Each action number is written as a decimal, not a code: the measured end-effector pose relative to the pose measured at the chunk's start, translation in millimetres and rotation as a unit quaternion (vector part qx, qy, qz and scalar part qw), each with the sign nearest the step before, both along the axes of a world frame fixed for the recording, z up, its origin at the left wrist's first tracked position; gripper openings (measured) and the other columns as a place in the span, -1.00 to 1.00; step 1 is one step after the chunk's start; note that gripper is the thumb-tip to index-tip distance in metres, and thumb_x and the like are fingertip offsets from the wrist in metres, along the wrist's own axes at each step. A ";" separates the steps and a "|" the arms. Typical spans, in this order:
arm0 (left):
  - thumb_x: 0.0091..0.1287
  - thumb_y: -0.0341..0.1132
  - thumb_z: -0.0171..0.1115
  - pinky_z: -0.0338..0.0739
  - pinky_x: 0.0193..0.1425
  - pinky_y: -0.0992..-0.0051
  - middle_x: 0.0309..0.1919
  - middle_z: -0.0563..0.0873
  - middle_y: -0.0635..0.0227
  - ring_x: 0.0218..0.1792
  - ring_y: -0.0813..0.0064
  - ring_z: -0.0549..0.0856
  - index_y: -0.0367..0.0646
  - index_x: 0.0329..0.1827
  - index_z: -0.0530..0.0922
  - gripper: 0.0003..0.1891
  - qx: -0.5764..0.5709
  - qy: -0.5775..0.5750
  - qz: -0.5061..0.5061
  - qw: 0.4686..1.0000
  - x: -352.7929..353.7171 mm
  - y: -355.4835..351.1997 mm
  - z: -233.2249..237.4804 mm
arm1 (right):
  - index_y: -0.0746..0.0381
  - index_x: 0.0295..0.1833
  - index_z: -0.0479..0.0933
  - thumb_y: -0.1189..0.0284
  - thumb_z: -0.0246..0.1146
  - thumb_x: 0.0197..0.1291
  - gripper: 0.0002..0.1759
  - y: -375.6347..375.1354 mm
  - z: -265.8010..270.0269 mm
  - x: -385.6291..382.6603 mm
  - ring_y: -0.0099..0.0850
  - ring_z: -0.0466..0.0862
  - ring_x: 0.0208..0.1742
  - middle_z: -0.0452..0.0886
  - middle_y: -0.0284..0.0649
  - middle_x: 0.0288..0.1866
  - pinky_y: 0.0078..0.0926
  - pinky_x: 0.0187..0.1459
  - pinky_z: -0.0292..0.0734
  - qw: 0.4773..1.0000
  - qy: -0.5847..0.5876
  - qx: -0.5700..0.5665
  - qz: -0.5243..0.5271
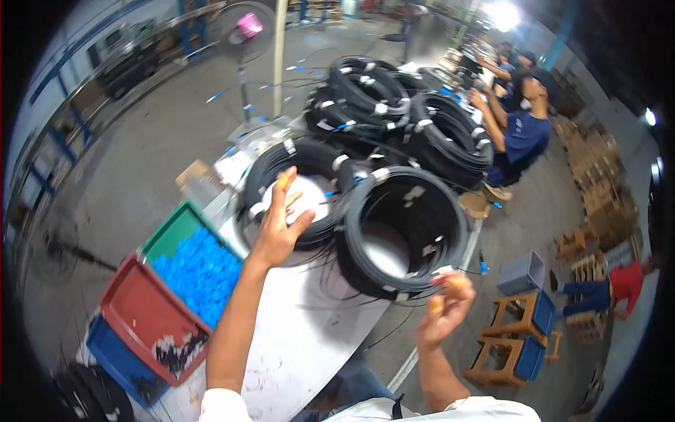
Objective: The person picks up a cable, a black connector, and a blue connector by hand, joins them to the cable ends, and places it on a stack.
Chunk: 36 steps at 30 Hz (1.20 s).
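While the left hand (278, 228) is resting open-fingered on the rear black cable coil (295, 158), the right hand (446, 302), fingers bunched, is touching the rim of the near coil (457, 225) on the white table (302, 330); shifting either coil probably calls for a firmer grasp.

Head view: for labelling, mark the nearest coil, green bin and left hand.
nearest coil (453, 225), head view, right rim.
green bin (170, 232), head view, bare wall.
left hand (276, 233), head view, back.
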State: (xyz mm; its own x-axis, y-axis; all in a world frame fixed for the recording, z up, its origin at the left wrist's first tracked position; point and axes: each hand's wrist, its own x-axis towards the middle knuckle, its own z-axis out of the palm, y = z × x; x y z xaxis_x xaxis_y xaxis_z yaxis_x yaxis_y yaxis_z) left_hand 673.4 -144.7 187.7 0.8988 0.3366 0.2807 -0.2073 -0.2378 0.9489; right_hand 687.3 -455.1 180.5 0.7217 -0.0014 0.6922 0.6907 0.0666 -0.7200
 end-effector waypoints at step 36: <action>0.30 -0.15 0.38 0.43 0.38 0.24 0.27 0.63 0.05 0.32 0.10 0.59 -0.29 0.30 0.47 -0.42 0.220 0.164 0.871 0.408 -890.9 -212.0 -80.7 | 0.39 0.34 0.30 0.14 0.49 0.12 -0.17 296.7 -86.8 -678.3 -0.06 0.64 0.06 0.57 0.11 0.08 -0.22 0.15 0.51 0.692 -0.210 -0.105 0.683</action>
State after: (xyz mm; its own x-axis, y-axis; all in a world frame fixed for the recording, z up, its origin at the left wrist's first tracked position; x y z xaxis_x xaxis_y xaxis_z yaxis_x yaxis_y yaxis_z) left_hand -217.5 -356.7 107.0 -0.5821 0.5272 0.6191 0.7607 0.0839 0.6437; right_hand 9.0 -158.4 93.7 -0.3133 0.6167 0.7222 0.2390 0.7872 -0.5685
